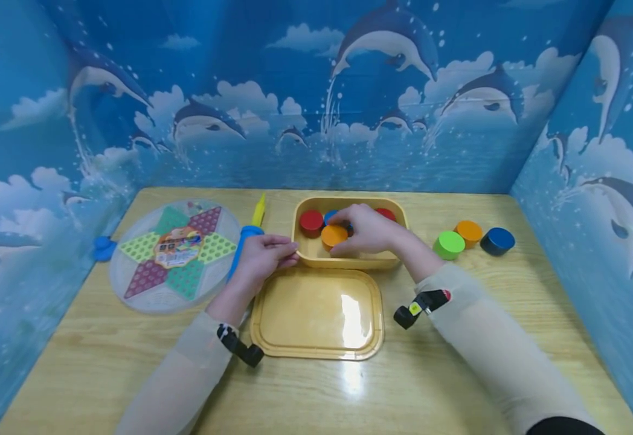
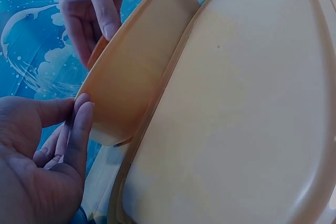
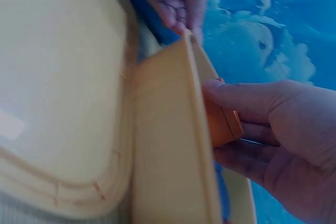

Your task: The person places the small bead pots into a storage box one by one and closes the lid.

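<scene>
A yellow plastic box [image 1: 349, 263] without its lid stands towards the back of the table. My left hand [image 1: 267, 257] pinches the rim at its left corner, thumb and fingertips on the wall in the left wrist view. Inside the box, my right hand [image 1: 368, 229] grips a short orange cylinder [image 1: 334, 237] between thumb and fingers; a seam runs round its side in the right wrist view [image 3: 223, 124]. A red cylinder [image 1: 311, 223] lies left of it, another red one [image 1: 385, 214] behind the hand. Blue ones [image 1: 330, 215] are partly hidden by my fingers.
The yellow lid [image 1: 316, 314] lies flat in front of the box. Green [image 1: 449, 245], orange [image 1: 469, 233] and dark blue [image 1: 498, 241] cylinders stand on the right. To the left are a round Chinese checkers set [image 1: 177, 257], a blue-and-yellow stick-like toy [image 1: 252, 229] and a blue object [image 1: 104, 248].
</scene>
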`<state>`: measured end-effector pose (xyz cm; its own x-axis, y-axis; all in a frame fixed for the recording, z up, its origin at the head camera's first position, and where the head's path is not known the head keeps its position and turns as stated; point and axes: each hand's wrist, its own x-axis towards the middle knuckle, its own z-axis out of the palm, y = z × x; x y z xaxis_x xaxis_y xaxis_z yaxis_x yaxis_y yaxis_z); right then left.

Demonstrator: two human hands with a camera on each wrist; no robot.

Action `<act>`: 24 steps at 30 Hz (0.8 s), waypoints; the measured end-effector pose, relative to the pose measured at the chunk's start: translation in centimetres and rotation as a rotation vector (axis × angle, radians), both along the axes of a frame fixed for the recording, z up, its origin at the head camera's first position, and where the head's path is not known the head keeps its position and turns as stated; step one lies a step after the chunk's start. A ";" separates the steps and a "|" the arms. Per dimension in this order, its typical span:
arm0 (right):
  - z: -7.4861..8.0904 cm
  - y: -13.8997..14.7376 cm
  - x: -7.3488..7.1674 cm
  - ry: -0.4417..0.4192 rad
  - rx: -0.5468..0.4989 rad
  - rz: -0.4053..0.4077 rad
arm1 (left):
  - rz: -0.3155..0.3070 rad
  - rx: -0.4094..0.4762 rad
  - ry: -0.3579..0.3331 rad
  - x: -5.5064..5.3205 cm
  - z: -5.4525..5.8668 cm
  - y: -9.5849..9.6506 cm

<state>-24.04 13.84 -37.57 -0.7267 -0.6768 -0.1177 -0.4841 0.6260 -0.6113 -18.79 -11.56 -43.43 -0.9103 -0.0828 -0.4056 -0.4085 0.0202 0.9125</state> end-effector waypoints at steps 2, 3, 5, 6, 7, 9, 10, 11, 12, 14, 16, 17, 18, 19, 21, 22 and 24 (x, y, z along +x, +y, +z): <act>-0.5 -0.8 -0.1 0.010 0.018 0.027 | 0.001 -0.013 -0.004 0.1 0.0 0.1; -0.7 -1.2 0.0 0.012 0.028 0.036 | 0.000 -0.018 -0.005 0.1 0.1 0.1; -1.1 -1.8 0.0 0.019 0.042 0.051 | -0.002 -0.024 -0.005 0.1 0.1 0.1; -1.2 -2.0 0.0 0.019 0.043 0.054 | -0.003 -0.027 -0.006 0.2 0.2 0.1; -1.3 -2.2 0.0 0.019 0.044 0.056 | -0.005 -0.030 -0.006 0.2 0.2 0.1; -1.5 -2.6 -0.1 0.016 0.041 0.055 | -0.007 -0.034 -0.005 0.3 0.3 0.1; -1.6 -2.7 -0.1 0.016 0.038 0.054 | -0.006 -0.035 -0.005 0.3 0.3 0.1; -1.7 -2.9 -0.2 0.014 0.034 0.053 | -0.005 -0.037 -0.006 0.3 0.3 0.1; -1.8 -3.0 -0.2 0.014 0.030 0.055 | -0.005 -0.040 -0.006 0.3 0.3 0.1; -2.0 -3.3 -0.3 0.018 0.023 0.062 | -0.005 -0.038 -0.004 0.3 0.3 0.1; -2.2 -3.6 -0.3 0.022 0.013 0.065 | -0.006 -0.037 -0.004 0.3 0.1 0.1; -2.3 -3.8 -0.3 0.025 0.009 0.064 | -0.008 -0.033 -0.003 0.3 0.0 0.1; -2.3 -3.9 -0.3 0.027 0.006 0.059 | -0.010 -0.029 -0.001 0.3 0.0 0.1; -2.3 -4.0 -0.3 0.026 0.003 0.049 | -0.012 -0.023 0.000 0.3 -0.1 0.0; -2.3 -4.2 -0.3 0.016 -0.004 0.029 | -0.015 -0.016 0.006 0.2 -0.2 0.0; -2.3 -4.3 -0.3 0.011 -0.006 0.017 | -0.015 -0.011 0.010 0.2 -0.2 -0.1; -2.4 -4.5 -0.3 -0.008 -0.013 0.000 | -0.017 -0.006 0.015 0.2 -0.2 -0.2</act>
<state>-24.31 9.29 -39.92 -0.7255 -0.6787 -0.1141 -0.4796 0.6175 -0.6235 -18.60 -11.76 -43.63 -0.9175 -0.0694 -0.3917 -0.3945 0.0324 0.9183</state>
